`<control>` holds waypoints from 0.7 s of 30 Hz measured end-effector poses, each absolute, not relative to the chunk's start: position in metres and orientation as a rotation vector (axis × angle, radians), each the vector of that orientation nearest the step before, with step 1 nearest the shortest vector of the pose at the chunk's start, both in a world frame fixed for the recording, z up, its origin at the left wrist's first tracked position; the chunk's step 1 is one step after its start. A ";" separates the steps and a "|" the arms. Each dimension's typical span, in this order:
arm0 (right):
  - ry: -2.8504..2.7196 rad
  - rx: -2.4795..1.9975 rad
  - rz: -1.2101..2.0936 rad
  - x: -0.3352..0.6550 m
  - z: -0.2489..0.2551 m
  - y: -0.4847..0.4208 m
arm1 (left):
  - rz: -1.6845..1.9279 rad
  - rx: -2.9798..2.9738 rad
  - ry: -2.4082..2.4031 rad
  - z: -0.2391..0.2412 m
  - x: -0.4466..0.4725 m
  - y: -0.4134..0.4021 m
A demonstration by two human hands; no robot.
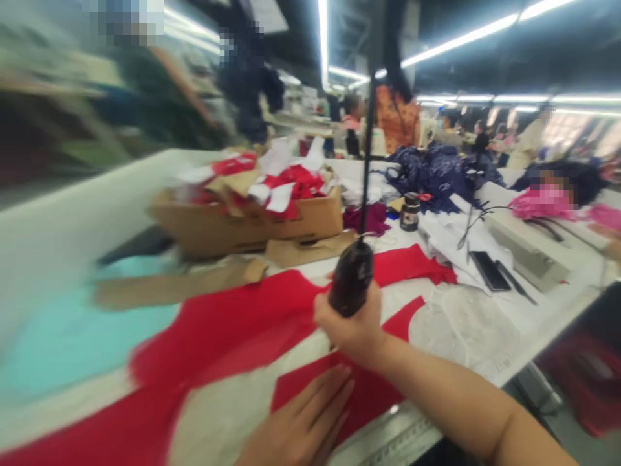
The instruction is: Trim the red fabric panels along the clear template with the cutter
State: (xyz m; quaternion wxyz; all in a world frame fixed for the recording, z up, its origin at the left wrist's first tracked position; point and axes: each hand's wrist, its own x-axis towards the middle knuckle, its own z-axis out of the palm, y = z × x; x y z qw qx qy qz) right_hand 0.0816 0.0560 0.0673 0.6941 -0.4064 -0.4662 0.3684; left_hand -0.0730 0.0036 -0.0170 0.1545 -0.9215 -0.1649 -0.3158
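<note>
My right hand (356, 333) is wrapped round a black rounded hand tool (352, 278), with a dark cord (367, 149) rising from its top. What the tool's underside is like stays hidden behind the hand. My left hand (308, 414) lies flat, fingers stretched out, on a red fabric piece (371, 388) near the table's front edge. Just beyond, a longer red fabric piece (233, 330) stretches across the table. More red cloth (414, 265) lies behind the tool.
Behind stands a cardboard box (252, 223) heaped with red and white scraps. Turquoise material (87, 336) and brown card strips (179, 285) lie left. To the right are a jar (410, 212), a phone (490, 270), a sewing machine (526, 249) and navy cloth (436, 171). Other people work farther back.
</note>
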 end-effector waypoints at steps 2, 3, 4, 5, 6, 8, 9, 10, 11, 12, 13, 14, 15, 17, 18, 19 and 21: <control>-1.052 -0.904 0.845 0.084 0.064 0.054 | -0.894 -2.646 -0.584 -0.005 -0.063 -0.011; -1.036 -0.911 0.830 0.085 0.062 0.054 | -0.918 -2.657 -0.638 -0.002 -0.058 -0.016; -1.024 -0.893 0.813 0.086 0.059 0.055 | -0.940 -2.675 -0.649 -0.001 -0.054 -0.018; -1.014 -0.870 0.796 0.086 0.057 0.058 | -0.977 -2.668 -0.654 -0.001 -0.051 -0.018; -1.023 -0.855 0.785 0.086 0.054 0.060 | -0.976 -2.673 -0.655 -0.002 -0.049 -0.017; -1.060 -0.809 0.753 0.085 0.051 0.063 | -0.994 -2.669 -0.664 -0.004 -0.048 -0.016; -1.082 -0.787 0.741 0.084 0.050 0.063 | -1.000 -2.668 -0.677 -0.005 -0.049 -0.016; -1.102 -0.764 0.735 0.083 0.050 0.062 | -1.010 -2.664 -0.693 -0.005 -0.049 -0.017; -1.117 -0.743 0.736 0.082 0.051 0.061 | -1.022 -2.660 -0.708 -0.006 -0.050 -0.017; -1.130 -0.725 0.742 0.080 0.052 0.059 | -1.030 -2.660 -0.719 -0.006 -0.051 -0.018; -1.138 -0.708 0.752 0.079 0.052 0.057 | -1.037 -2.662 -0.729 -0.006 -0.051 -0.018; -1.143 -0.694 0.764 0.077 0.053 0.056 | -1.044 -2.666 -0.735 -0.007 -0.052 -0.019; -1.148 -0.682 0.776 0.076 0.054 0.054 | -1.048 -2.672 -0.746 -0.008 -0.052 -0.019; -1.151 -0.675 0.791 0.074 0.055 0.053 | -1.050 -2.683 -0.770 -0.010 -0.053 -0.019; -1.152 -0.676 0.795 0.073 0.055 0.052 | -1.050 -2.687 -0.782 -0.011 -0.053 -0.019; -1.152 -0.679 0.799 0.072 0.054 0.052 | -1.051 -2.688 -0.793 -0.012 -0.053 -0.019; -1.151 -0.693 0.799 0.072 0.051 0.053 | -1.051 -2.689 -0.811 -0.013 -0.053 -0.019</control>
